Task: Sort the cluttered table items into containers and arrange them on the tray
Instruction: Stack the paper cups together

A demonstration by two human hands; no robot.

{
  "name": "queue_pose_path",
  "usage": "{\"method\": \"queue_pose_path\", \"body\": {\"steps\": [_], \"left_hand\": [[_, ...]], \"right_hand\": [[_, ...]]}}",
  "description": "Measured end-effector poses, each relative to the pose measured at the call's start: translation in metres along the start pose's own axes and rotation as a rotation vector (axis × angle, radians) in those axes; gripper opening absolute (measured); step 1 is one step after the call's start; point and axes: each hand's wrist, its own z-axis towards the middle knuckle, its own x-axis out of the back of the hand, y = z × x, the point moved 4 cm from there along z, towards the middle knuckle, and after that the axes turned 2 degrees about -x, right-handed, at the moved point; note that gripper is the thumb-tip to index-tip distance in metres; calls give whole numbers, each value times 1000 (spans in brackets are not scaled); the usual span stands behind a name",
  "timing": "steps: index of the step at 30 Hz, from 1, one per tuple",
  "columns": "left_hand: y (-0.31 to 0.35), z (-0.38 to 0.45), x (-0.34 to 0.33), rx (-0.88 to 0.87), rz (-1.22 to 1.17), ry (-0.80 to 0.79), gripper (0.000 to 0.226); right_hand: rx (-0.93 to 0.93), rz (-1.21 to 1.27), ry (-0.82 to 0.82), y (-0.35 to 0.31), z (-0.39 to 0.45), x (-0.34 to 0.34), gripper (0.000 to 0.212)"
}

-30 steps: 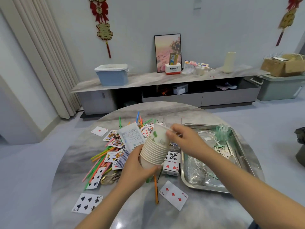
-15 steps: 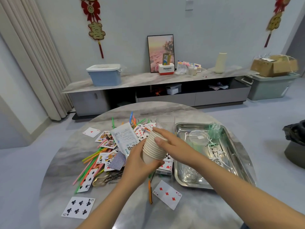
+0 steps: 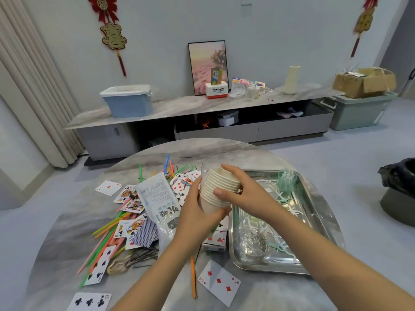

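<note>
A stack of several cream paper cups (image 3: 216, 187) is held above the round marble table (image 3: 157, 288). My left hand (image 3: 197, 212) grips its lower part from below. My right hand (image 3: 244, 191) wraps over the upper rims, thumb on the front. To the right lies a steel tray (image 3: 314, 221) holding clear plastic containers (image 3: 256, 241), one with metal clips, and pale green picks (image 3: 286, 178). Playing cards (image 3: 219, 281), coloured straws (image 3: 105, 241), a printed plastic bag (image 3: 161, 203), hairpins (image 3: 143, 257) and rubber bands (image 3: 118, 265) clutter the table's left half.
A card box (image 3: 215, 241) sits just left of the tray, under the cups. An orange straw (image 3: 193, 279) lies near the front. Behind the table stand a low cabinet (image 3: 202, 122) with a blue bin, and a dark bin (image 3: 399, 191) on the floor at right.
My right hand pushed the top cup down into the stack and now wraps over the rims. The stack has turned more upright and shifted right, toward the tray.
</note>
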Motion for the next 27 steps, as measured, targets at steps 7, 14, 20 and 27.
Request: {"method": "queue_pose_path", "body": {"steps": [7, 14, 20, 27], "left_hand": [[-18, -13, 53, -5, 103, -2, 104], [-41, -25, 124, 67, 65, 208, 78], [-69, -36, 191, 170, 31, 309, 89], [-115, -37, 273, 232, 45, 471, 72]], "right_hand": [[-11, 93, -196, -12, 1, -40, 56], [-2, 68, -380, -24, 16, -118, 55], [-102, 235, -466, -44, 32, -196, 47], [-201, 331, -557, -63, 66, -305, 48]]}}
